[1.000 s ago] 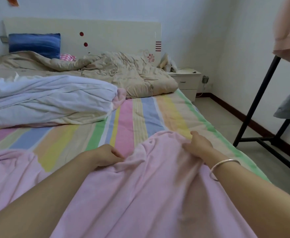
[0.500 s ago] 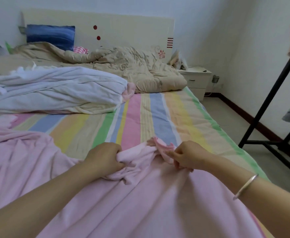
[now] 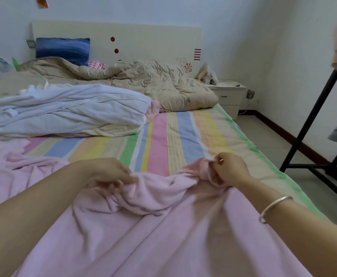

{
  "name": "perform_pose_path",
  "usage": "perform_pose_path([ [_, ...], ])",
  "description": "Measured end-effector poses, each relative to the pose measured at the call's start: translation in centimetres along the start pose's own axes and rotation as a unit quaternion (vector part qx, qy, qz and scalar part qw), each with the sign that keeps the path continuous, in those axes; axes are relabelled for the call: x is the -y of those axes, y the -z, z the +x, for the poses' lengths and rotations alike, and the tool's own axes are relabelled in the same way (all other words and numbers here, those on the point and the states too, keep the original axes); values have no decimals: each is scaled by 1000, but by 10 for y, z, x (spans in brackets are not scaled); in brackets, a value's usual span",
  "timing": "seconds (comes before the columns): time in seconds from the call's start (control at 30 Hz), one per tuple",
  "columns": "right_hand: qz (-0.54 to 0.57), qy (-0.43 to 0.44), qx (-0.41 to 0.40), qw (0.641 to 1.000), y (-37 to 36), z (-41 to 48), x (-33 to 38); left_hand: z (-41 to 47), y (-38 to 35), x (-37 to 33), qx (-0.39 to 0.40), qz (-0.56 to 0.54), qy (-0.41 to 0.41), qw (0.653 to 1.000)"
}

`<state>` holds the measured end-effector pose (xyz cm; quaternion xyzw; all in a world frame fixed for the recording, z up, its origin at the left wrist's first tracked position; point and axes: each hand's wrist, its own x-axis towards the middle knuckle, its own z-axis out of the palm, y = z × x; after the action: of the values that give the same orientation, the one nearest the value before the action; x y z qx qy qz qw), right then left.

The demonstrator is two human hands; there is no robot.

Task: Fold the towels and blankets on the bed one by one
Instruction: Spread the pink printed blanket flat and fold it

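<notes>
Pink blanket (image 3: 163,226) lies crumpled over the near end of the bed (image 3: 173,140), its far edge bunched between left hand (image 3: 107,172) and right hand (image 3: 229,168), each grip clamped on it. Uneven handfuls could pull the edge crooked, or the shallow left pinch might slip. Half a second ago the hands sat close together; now they are well apart.

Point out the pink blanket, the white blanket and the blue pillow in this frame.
pink blanket (image 3: 163,232): head view, on the smoother stretch below its gathered edge.
white blanket (image 3: 73,108): head view, middle of the crumpled bundle.
blue pillow (image 3: 62,49): head view, centre of its front face.
</notes>
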<state>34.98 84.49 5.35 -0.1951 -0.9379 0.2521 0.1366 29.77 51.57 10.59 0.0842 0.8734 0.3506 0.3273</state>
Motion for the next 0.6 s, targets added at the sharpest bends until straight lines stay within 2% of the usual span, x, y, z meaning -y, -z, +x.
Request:
perform_pose_path([
  [0.03, 94, -50, -9, 994, 1, 13, -3, 14, 4, -5, -68, -77, 17, 995],
  [0.1, 222, -116, -59, 966, 4, 46, -12, 47, 16, -23, -190, -228, 13, 955],
  [0.13, 241, -123, -89, 959, 7, 62, -14, 67, 23, -33, -232, -298, -1, 926],
  [0.17, 239, -122, -117, 956, 10, 72, -13, 82, 27, -42, -291, -320, -27, 901],
  [0.2, 229, -114, -146, 956, 15, 83, -8, 100, 34, -51, -350, -279, -51, 893],
  [0.23, 217, -101, -164, 957, 18, 88, -3, 108, 35, -57, -407, -194, -63, 890],
  [0.3, 198, -74, -173, 962, 13, 112, -1, 128, 36, -67, -492, -30, -121, 862],
  [0.37, 169, -54, -145, 973, 0, 135, -2, 150, 40, -65, -483, 89, -223, 842],
  [0.43, 103, -42, -93, 989, -22, 157, -4, 176, 42, -45, -419, 214, -261, 843],
  [0.5, 58, -42, -50, 996, -50, 174, -10, 208, 38, -20, -364, 314, -231, 846],
  [0.6, -26, -17, 6, 1000, -94, 182, -21, 248, 18, 14, -313, 445, -118, 831],
])
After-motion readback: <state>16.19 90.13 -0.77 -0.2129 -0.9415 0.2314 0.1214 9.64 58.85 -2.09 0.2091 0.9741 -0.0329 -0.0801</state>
